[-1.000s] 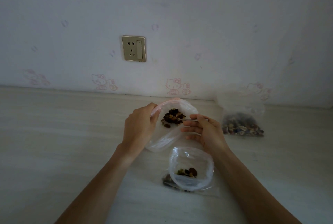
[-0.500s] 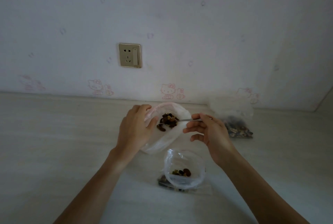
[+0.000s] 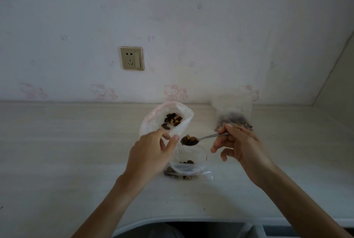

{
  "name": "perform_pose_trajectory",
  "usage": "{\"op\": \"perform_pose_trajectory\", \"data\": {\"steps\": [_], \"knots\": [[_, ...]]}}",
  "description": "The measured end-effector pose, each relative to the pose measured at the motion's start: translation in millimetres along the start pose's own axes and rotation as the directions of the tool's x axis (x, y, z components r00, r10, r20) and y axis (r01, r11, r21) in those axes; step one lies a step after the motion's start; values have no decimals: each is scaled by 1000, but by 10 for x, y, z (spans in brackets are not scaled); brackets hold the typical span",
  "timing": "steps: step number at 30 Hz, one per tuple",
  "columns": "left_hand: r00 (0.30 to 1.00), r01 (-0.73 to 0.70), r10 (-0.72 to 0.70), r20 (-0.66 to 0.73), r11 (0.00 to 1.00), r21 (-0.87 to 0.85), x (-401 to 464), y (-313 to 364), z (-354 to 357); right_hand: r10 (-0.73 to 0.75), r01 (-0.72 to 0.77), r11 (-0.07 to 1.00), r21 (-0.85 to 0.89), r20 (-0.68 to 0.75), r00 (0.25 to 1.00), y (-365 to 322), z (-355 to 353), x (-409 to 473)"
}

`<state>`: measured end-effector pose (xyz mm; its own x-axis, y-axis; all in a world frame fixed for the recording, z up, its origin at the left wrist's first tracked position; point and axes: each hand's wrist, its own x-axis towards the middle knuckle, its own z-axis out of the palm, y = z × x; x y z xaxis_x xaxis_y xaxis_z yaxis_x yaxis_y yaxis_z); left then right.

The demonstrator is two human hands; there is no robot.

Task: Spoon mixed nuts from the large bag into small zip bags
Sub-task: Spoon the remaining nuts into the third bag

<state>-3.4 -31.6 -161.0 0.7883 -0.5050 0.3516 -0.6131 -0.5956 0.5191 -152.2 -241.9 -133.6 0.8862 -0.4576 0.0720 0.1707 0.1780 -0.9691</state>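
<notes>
Nearest the viewer, a pale rounded table edge [image 3: 191, 220] runs along the bottom, with both forearms reaching forward over the light wood-grain tabletop [image 3: 57, 151]. At the centre stands a small clear plastic zip bag [image 3: 188, 163], mouth open upward and a few dark nuts at its bottom; it rests on another flat clear bag holding nuts [image 3: 183, 176]. The left hand [image 3: 151, 153], at nine o'clock from the small bag, has its fingers loosely curled, thumb tip and fingertips close together at the near edge of the large bag; whether they actually pinch the plastic cannot be told. The right hand [image 3: 237, 144], at three o'clock, pinches the handle of a slim metal spoon [image 3: 203, 138] between thumb and forefinger, the remaining fingers curled beneath. The spoon bowl, heaped with brown mixed nuts [image 3: 189, 140], is held level just above the small bag's mouth. At twelve o'clock lies the large translucent white plastic bag [image 3: 153, 121], gaping open with nuts visible inside. At two o'clock, behind the right hand, stands a clear bag part-filled with nuts [image 3: 232, 117]. Farthest, a gold wall socket [image 3: 132, 58] sits on pale cartoon-cat wallpaper [image 3: 210, 27].
</notes>
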Motion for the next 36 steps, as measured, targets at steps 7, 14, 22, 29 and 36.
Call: {"op": "perform_pose_trajectory", "data": {"steps": [7, 14, 22, 29, 36], "knots": [[994, 48, -44, 105, 998, -30, -94, 10, 50, -85, 106, 897, -429, 69, 994, 60, -17, -258], [998, 24, -18, 52, 991, -129, -135, -28, -70, -232, 545, 223, -808, 500, 835, -131, -59, -449], [999, 10, -4, 42, 991, -135, -146, -54, -107, -307, 561, 494, -664, 471, 827, -199, -78, -385], [999, 19, -14, 41, 991, -134, -159, -88, -63, -176, 181, 959, -219, 41, 984, -12, -62, -87], [997, -7, -9, -74, 977, -211, 68, -146, -186, -80, 77, 991, -109, -19, 997, 27, 153, 281]]}}
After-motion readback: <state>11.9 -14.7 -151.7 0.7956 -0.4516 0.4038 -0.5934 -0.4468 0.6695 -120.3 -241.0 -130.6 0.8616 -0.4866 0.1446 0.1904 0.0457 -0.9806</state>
